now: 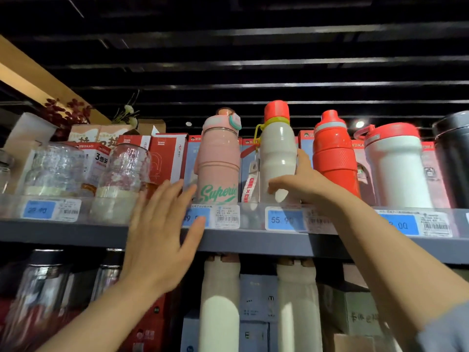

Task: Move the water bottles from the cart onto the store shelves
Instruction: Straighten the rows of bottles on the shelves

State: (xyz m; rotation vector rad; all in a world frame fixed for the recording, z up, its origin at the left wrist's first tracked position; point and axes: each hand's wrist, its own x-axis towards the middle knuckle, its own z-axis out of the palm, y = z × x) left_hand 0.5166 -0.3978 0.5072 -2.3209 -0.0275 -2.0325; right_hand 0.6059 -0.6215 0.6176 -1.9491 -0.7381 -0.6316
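A white bottle with a red cap and yellow loop (278, 153) stands on the upper shelf (253, 241). My right hand (302, 185) grips its lower body, thumb in front and fingers round the right side. To its left stands a pink bottle (219, 163) with green lettering. My left hand (162, 232) is raised in front of the shelf edge with fingers spread and straight, holding nothing, just left of the pink bottle. The cart is out of view.
Right of the white bottle stand a red bottle (333, 153), a white bottle with a red lid (397, 168) and a dark flask (454, 158). Glass jars (124, 171) sit at the left, boxes behind. Two white bottles (219, 301) stand on the lower shelf.
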